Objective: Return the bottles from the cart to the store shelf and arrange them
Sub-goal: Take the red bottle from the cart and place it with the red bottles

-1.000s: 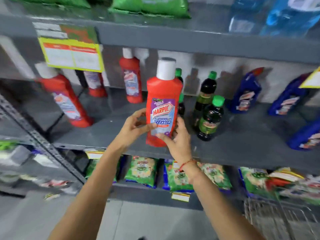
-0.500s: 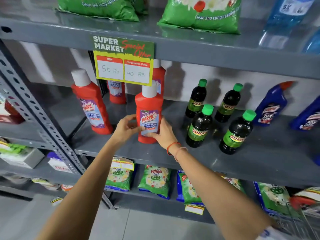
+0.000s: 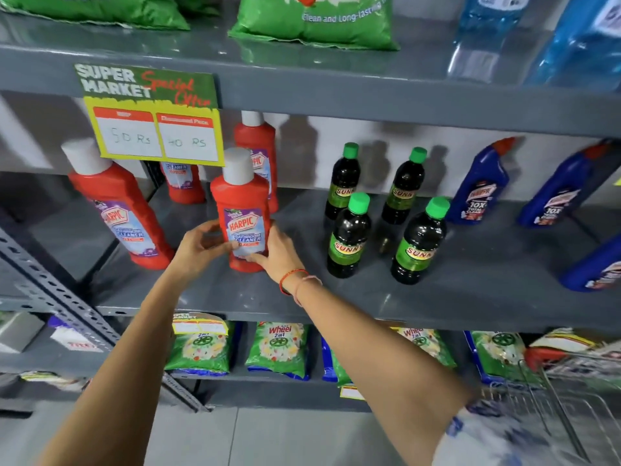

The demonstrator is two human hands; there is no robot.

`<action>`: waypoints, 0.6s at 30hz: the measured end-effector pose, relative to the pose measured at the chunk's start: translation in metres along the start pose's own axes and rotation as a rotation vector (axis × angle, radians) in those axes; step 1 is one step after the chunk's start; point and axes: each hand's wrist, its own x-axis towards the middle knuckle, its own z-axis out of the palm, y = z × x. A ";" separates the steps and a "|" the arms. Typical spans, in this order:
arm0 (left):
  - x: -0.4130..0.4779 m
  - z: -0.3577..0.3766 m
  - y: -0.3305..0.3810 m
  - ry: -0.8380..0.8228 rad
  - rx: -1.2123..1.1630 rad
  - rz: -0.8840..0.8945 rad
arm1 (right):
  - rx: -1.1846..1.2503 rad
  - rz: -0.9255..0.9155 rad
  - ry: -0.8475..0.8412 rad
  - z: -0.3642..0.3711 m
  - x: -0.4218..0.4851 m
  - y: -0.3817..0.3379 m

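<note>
Setting the red cleaner bottle upright on the middle shelf.

My left hand (image 3: 201,245) and right hand (image 3: 277,252) clasp the lower body of the red bottle (image 3: 242,210) from either side at centre frame, probably to square its label forward. It stands on the grey shelf (image 3: 470,297), long axis vertical, white cap up, between another red bottle (image 3: 117,210) at left and green-capped dark bottles (image 3: 349,233) at right.

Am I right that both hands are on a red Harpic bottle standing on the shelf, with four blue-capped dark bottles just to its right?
Not quite: the caps are green, not blue. The head view shows the left hand and right hand on the red Harpic bottle, upright on the shelf, with four dark bottles to its right.
</note>
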 end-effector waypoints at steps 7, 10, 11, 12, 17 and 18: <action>-0.056 0.061 -0.026 0.688 -0.150 -0.223 | -0.073 -0.006 0.124 -0.049 -0.065 0.043; -0.089 0.134 -0.023 0.470 -0.198 -0.230 | -0.026 0.036 0.276 -0.097 -0.117 0.075; -0.097 0.151 -0.017 0.355 -0.209 -0.209 | -0.005 0.051 0.299 -0.109 -0.131 0.080; -0.103 0.177 -0.010 0.218 -0.193 -0.188 | 0.001 0.089 0.342 -0.128 -0.151 0.091; -0.122 0.322 0.055 -0.368 -0.040 -0.001 | 0.023 0.256 0.692 -0.229 -0.257 0.161; -0.125 0.350 0.065 -0.463 -0.028 0.025 | 0.021 0.307 0.755 -0.248 -0.280 0.172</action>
